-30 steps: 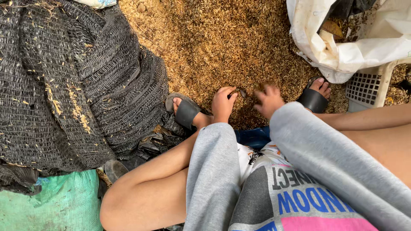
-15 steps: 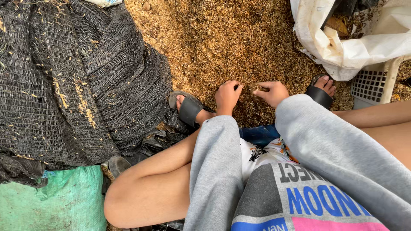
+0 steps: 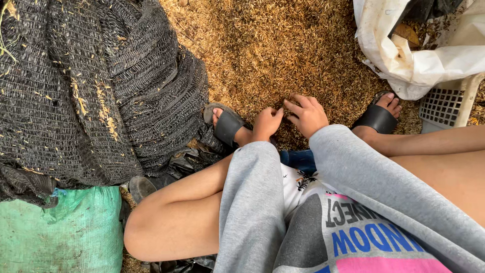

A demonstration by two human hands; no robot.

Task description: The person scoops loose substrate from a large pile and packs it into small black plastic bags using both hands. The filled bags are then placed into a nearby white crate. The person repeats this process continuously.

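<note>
Hands — left hand (image 3: 267,123), right hand (image 3: 306,115) — now closer over husks (image 3: 273,50).

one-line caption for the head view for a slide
Crouching person's left hand and right hand pick at a bed of golden husks, black netting heaped alongside.

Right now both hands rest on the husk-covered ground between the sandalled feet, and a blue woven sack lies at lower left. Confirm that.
One detail is off: the woven sack at lower left is green, not blue, as the head view shows. The left hand and right hand do rest on the husk-covered ground between the sandalled feet.
</note>
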